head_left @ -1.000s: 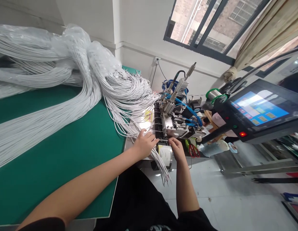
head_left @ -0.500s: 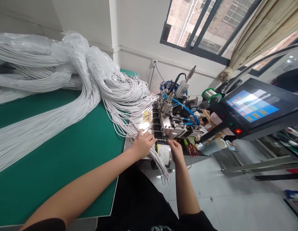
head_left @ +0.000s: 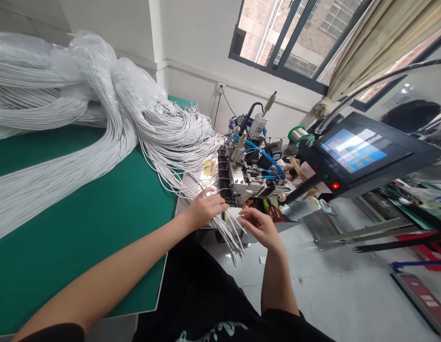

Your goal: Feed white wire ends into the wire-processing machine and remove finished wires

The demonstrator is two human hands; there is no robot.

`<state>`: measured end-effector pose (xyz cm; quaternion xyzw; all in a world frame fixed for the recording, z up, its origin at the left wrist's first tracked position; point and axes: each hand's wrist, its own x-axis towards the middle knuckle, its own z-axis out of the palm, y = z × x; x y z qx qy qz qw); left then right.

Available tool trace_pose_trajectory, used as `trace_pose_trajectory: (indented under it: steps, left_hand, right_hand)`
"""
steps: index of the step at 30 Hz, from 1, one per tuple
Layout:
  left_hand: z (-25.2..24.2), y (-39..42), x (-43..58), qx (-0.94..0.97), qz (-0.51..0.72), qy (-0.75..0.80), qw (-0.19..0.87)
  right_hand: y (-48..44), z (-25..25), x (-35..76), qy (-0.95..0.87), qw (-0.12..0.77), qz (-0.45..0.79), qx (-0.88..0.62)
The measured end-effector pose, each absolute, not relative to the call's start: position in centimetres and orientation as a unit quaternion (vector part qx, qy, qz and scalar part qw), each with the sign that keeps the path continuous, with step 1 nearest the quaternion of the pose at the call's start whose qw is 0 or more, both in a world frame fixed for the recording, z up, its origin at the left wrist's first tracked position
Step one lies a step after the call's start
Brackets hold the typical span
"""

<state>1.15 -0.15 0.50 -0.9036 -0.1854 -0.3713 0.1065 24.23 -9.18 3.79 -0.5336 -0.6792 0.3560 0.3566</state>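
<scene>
Arms: two, both bare from the upper arm down to the wrist; no watch, band or bracelet in view.
Left hand (head_left: pixel 202 207): bare, no glove, no ring to be seen.
Right hand (head_left: pixel 262 227): bare, no glove; nails short and unpainted as far as can be told.
Sleeves: short, black, the hem showing only at the bottom edge on each side.
Top: black cloth across the chest and lap.
Marking: a pale, greyish-green print on the front at the bottom edge, cut off; its design cannot be made out.
</scene>
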Motion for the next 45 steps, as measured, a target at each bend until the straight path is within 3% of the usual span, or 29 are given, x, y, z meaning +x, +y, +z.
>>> trace_pose_trajectory:
  steps: [3, 12, 18, 32, 40, 45]
  left_hand:
    - [0.5, -0.2, 1.0, -0.903, -0.369, -0.189, 0.108]
    - [-0.2, 0.2, 1.2, -0.891, -0.415, -0.142, 0.123]
    - [0.1, -0.1, 1.4, -0.883, -0.423, -0.161, 0.126]
    - [0.1, -0.1, 1.7, -0.891, -0.363, -0.232, 0.143]
    - [-0.2, -0.1, 1.8, -0.888, -0.363, -0.238, 0.153]
    - [-0.2, -0.3, 1.9, -0.880, -0.356, -0.265, 0.170]
  right_hand:
    - [-9.5, 4.1, 23.9, -0.703, 0.354, 0.369, -0.494]
    - [-8.2, 2.9, 23.4, -0.520, 0.547, 0.297, -0.584]
    - [-7.3, 1.2, 22.7, -0.449, 0.613, 0.286, -0.584]
    - [-6.6, 1.6, 22.4, -0.450, 0.570, 0.395, -0.563]
    - [-5.3, 1.1, 24.3, -0.583, 0.421, 0.225, -0.658]
    - [-3.9, 0.4, 24.2, -0.606, 0.408, 0.224, -0.645]
